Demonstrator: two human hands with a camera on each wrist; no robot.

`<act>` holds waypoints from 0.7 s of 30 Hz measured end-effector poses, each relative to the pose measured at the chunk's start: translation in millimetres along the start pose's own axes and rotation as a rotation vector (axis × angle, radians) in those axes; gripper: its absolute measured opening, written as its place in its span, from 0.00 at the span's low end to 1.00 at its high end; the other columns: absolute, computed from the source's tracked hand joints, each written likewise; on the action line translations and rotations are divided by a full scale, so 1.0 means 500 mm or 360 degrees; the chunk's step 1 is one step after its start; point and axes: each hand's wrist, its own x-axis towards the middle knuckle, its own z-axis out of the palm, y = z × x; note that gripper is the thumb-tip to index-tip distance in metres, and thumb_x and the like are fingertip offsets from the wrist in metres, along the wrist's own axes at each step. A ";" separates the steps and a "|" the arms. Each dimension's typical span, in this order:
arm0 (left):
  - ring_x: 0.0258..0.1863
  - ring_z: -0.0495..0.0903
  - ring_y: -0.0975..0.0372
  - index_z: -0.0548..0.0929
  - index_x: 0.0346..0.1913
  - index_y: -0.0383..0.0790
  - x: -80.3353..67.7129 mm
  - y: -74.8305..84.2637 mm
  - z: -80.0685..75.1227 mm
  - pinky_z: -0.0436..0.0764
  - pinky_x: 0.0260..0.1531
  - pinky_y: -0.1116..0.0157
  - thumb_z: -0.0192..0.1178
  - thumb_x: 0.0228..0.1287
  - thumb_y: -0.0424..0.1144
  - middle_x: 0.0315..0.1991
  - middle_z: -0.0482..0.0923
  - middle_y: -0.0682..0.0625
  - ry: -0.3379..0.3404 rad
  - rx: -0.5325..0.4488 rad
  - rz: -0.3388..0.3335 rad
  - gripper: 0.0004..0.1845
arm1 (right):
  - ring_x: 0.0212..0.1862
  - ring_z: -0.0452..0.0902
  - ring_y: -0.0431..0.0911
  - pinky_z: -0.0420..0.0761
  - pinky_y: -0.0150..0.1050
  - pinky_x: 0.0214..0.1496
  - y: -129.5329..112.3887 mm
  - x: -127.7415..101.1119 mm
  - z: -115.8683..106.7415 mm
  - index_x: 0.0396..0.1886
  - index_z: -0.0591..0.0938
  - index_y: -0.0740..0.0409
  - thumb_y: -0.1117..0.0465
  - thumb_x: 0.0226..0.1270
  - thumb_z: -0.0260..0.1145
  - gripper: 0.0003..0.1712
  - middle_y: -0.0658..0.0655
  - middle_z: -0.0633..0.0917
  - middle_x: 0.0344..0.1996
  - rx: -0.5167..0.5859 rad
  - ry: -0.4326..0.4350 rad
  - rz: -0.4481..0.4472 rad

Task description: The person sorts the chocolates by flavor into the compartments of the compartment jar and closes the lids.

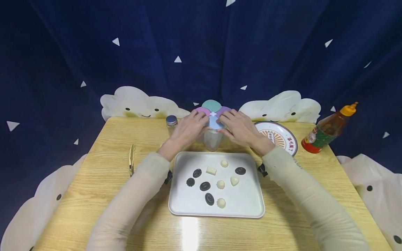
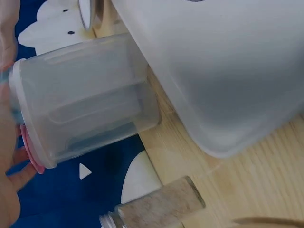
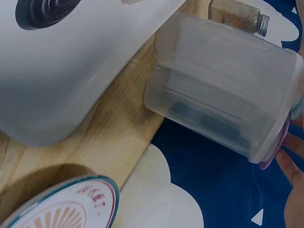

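A clear plastic storage container (image 1: 212, 141) stands behind the tray, topped by a flower-shaped lid (image 1: 214, 123) with teal, pink, purple and blue petals. My left hand (image 1: 189, 126) grips the lid's left side, fingers at the pink petal (image 2: 31, 151) in the left wrist view. On the opposite side my right hand (image 1: 240, 127) holds the lid, its fingers bent by the purple petal (image 3: 278, 146). Both thumbs are close to the blue front petal. Through the walls, the container shows several upright compartments. The fingers partly cover the lid's edge.
A white tray (image 1: 185, 205) with several dark and white chocolates lies in front. Gold tongs (image 1: 132, 157) and a silver-capped jar (image 1: 171, 120) are at left. A printed plate (image 1: 287, 130) and a yellow-capped sauce bottle (image 1: 328, 129) are at right, before a dark blue curtain (image 1: 201, 42).
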 end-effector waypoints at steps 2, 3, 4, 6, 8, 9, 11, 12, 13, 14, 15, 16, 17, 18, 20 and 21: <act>0.54 0.82 0.54 0.81 0.55 0.43 0.001 0.002 -0.001 0.87 0.40 0.62 0.58 0.79 0.51 0.55 0.83 0.49 0.0018 -0.0010 -0.0018 0.16 | 0.49 0.79 0.55 0.80 0.49 0.50 0.001 0.002 -0.001 0.52 0.82 0.54 0.44 0.76 0.63 0.20 0.56 0.85 0.50 0.0001 0.0011 0.0003; 0.54 0.82 0.54 0.81 0.56 0.43 0.002 0.003 -0.001 0.87 0.40 0.61 0.58 0.79 0.51 0.55 0.83 0.49 0.0027 -0.0011 -0.0025 0.16 | 0.49 0.79 0.55 0.80 0.48 0.50 0.001 0.002 -0.001 0.52 0.82 0.54 0.45 0.76 0.63 0.19 0.56 0.85 0.50 0.0001 0.0020 0.0003; 0.54 0.82 0.55 0.81 0.56 0.44 0.003 0.003 -0.002 0.87 0.40 0.61 0.58 0.79 0.52 0.56 0.83 0.49 0.0031 -0.0010 -0.0031 0.16 | 0.48 0.79 0.55 0.80 0.48 0.50 0.002 0.003 -0.002 0.52 0.82 0.54 0.45 0.76 0.64 0.19 0.56 0.85 0.50 0.0003 0.0029 0.0001; 0.54 0.82 0.55 0.81 0.55 0.44 0.003 0.003 -0.002 0.87 0.39 0.62 0.57 0.79 0.53 0.55 0.83 0.50 0.0026 0.0008 -0.0023 0.17 | 0.48 0.79 0.55 0.80 0.48 0.49 0.004 0.003 -0.001 0.52 0.82 0.55 0.45 0.75 0.64 0.20 0.56 0.85 0.50 -0.0006 0.0036 -0.0016; 0.53 0.82 0.55 0.81 0.55 0.44 0.003 0.003 -0.002 0.86 0.38 0.62 0.57 0.79 0.53 0.55 0.83 0.49 0.0016 0.0000 -0.0039 0.17 | 0.47 0.78 0.54 0.79 0.48 0.48 0.005 0.002 0.000 0.52 0.82 0.54 0.46 0.75 0.65 0.19 0.56 0.85 0.50 0.0008 0.0049 -0.0012; 0.52 0.82 0.54 0.81 0.55 0.44 0.004 0.002 -0.001 0.86 0.37 0.61 0.57 0.79 0.53 0.56 0.83 0.49 0.0008 -0.0005 -0.0052 0.17 | 0.46 0.78 0.54 0.79 0.48 0.47 0.006 0.002 0.000 0.53 0.82 0.54 0.46 0.75 0.64 0.18 0.56 0.85 0.51 0.0030 0.0058 0.0003; 0.52 0.81 0.54 0.81 0.55 0.45 0.006 0.000 -0.001 0.86 0.36 0.60 0.56 0.80 0.52 0.56 0.83 0.49 0.0003 -0.0025 -0.0091 0.16 | 0.46 0.78 0.54 0.79 0.48 0.46 0.007 0.001 -0.001 0.54 0.81 0.54 0.48 0.77 0.64 0.17 0.56 0.85 0.51 0.0082 0.0080 0.0049; 0.51 0.81 0.53 0.81 0.55 0.45 0.007 -0.002 -0.002 0.86 0.36 0.60 0.56 0.80 0.52 0.55 0.83 0.49 0.0002 -0.0031 -0.0116 0.15 | 0.46 0.79 0.54 0.79 0.48 0.46 0.008 0.000 0.000 0.54 0.81 0.54 0.50 0.77 0.64 0.16 0.56 0.85 0.51 0.0108 0.0093 0.0079; 0.51 0.80 0.53 0.81 0.55 0.46 0.008 -0.005 -0.003 0.86 0.36 0.59 0.55 0.81 0.52 0.55 0.83 0.49 0.0004 -0.0034 -0.0141 0.15 | 0.46 0.79 0.53 0.80 0.48 0.46 0.009 0.000 -0.001 0.55 0.81 0.54 0.51 0.78 0.63 0.15 0.56 0.85 0.51 0.0138 0.0105 0.0110; 0.51 0.80 0.52 0.81 0.54 0.46 0.008 -0.008 -0.004 0.86 0.36 0.59 0.55 0.81 0.51 0.54 0.83 0.48 0.0006 -0.0031 -0.0164 0.14 | 0.46 0.80 0.53 0.80 0.48 0.46 0.010 0.000 -0.001 0.54 0.81 0.54 0.51 0.78 0.64 0.14 0.55 0.85 0.51 0.0166 0.0119 0.0141; 0.50 0.80 0.52 0.82 0.54 0.46 0.009 -0.011 -0.004 0.86 0.36 0.58 0.55 0.81 0.51 0.53 0.83 0.48 0.0003 -0.0029 -0.0182 0.14 | 0.46 0.80 0.53 0.80 0.48 0.46 0.011 0.000 -0.002 0.54 0.81 0.54 0.52 0.78 0.64 0.14 0.55 0.85 0.50 0.0197 0.0130 0.0171; 0.50 0.80 0.52 0.82 0.53 0.46 0.009 -0.015 -0.005 0.86 0.37 0.58 0.55 0.82 0.50 0.52 0.83 0.47 0.0006 -0.0025 -0.0195 0.13 | 0.46 0.80 0.53 0.80 0.49 0.47 0.012 -0.001 -0.001 0.53 0.81 0.54 0.52 0.78 0.64 0.13 0.55 0.85 0.48 0.0215 0.0142 0.0197; 0.50 0.80 0.51 0.82 0.53 0.46 0.009 -0.018 -0.005 0.86 0.38 0.58 0.55 0.82 0.50 0.51 0.83 0.47 0.0006 -0.0021 -0.0206 0.13 | 0.46 0.80 0.52 0.80 0.49 0.47 0.014 -0.001 -0.001 0.52 0.81 0.54 0.53 0.78 0.64 0.13 0.55 0.85 0.46 0.0229 0.0152 0.0220; 0.49 0.80 0.51 0.82 0.52 0.45 0.010 -0.020 -0.006 0.85 0.38 0.58 0.55 0.82 0.49 0.50 0.83 0.47 0.0008 -0.0017 -0.0213 0.13 | 0.46 0.80 0.52 0.80 0.49 0.47 0.017 -0.003 -0.001 0.52 0.81 0.54 0.53 0.77 0.65 0.12 0.55 0.84 0.45 0.0244 0.0159 0.0239; 0.48 0.80 0.51 0.82 0.51 0.45 0.010 -0.025 -0.006 0.85 0.37 0.58 0.56 0.82 0.49 0.49 0.83 0.46 0.0017 -0.0019 -0.0220 0.12 | 0.45 0.80 0.52 0.80 0.49 0.47 0.020 -0.003 -0.001 0.50 0.82 0.54 0.53 0.78 0.65 0.11 0.54 0.84 0.44 0.0265 0.0172 0.0269; 0.48 0.80 0.51 0.82 0.51 0.45 0.011 -0.027 -0.006 0.85 0.36 0.58 0.56 0.82 0.48 0.48 0.83 0.46 0.0022 -0.0019 -0.0220 0.12 | 0.45 0.81 0.52 0.80 0.49 0.47 0.022 -0.004 -0.001 0.50 0.82 0.54 0.53 0.78 0.65 0.11 0.54 0.84 0.43 0.0271 0.0178 0.0281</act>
